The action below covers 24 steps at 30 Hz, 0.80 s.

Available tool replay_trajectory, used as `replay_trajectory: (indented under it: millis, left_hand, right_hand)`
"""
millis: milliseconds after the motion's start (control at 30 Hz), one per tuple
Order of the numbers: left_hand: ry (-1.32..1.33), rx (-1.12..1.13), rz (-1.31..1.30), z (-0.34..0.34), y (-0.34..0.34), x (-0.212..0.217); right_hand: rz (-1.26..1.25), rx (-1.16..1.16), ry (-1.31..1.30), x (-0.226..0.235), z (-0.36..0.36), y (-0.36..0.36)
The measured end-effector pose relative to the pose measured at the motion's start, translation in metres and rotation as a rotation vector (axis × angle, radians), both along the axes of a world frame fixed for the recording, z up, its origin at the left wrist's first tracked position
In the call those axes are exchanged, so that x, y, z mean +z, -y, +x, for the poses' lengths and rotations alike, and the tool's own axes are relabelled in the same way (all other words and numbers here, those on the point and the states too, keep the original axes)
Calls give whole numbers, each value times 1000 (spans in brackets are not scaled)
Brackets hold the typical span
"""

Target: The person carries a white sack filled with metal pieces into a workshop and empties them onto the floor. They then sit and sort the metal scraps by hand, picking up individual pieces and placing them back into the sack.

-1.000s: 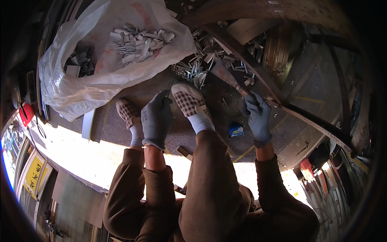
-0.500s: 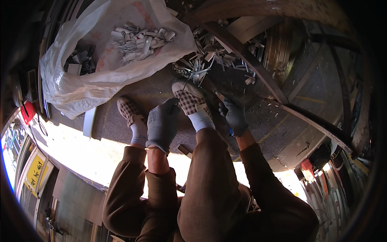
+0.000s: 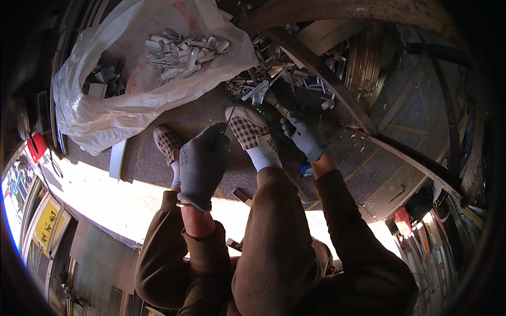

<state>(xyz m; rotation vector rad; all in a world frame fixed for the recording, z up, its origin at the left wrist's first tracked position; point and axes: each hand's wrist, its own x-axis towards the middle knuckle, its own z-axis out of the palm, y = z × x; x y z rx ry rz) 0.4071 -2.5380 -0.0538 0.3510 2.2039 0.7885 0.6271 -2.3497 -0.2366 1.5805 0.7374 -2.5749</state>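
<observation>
My left hand (image 3: 203, 164), in a grey glove, is closed on the lower end of a thin metal rod (image 3: 236, 109). The rod slants up toward a heap of small metal offcuts (image 3: 263, 87). My right hand (image 3: 304, 136), also gloved, grips a wooden-handled tool (image 3: 278, 108) just right of my right foot in a checked slipper (image 3: 247, 126). The tool's head is lost among the offcuts. My left slipper (image 3: 167, 142) rests further left on the dark mat (image 3: 211, 113).
A big white plastic sack (image 3: 105, 113) holding several pale metal pieces (image 3: 184, 50) lies at the upper left. Curved dark metal bars (image 3: 337, 89) cross the right side. A small blue object (image 3: 307, 169) lies by my right wrist. Red items (image 3: 37, 146) sit at the left edge.
My right hand has swung left from the curved bar to beside my right foot, bringing the tool with it. My left hand has stayed near my knee and now shows the thin rod.
</observation>
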Motion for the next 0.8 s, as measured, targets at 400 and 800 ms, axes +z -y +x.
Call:
replay_trajectory:
  millis: [400,800]
  left_hand:
    - [118,147,5,-5,18,-24]
    - [123,144,-3,-3,12,-23]
  right_hand:
    - [209,104,19,65,14,-28]
    - [365,16,-260,182,-75,-43]
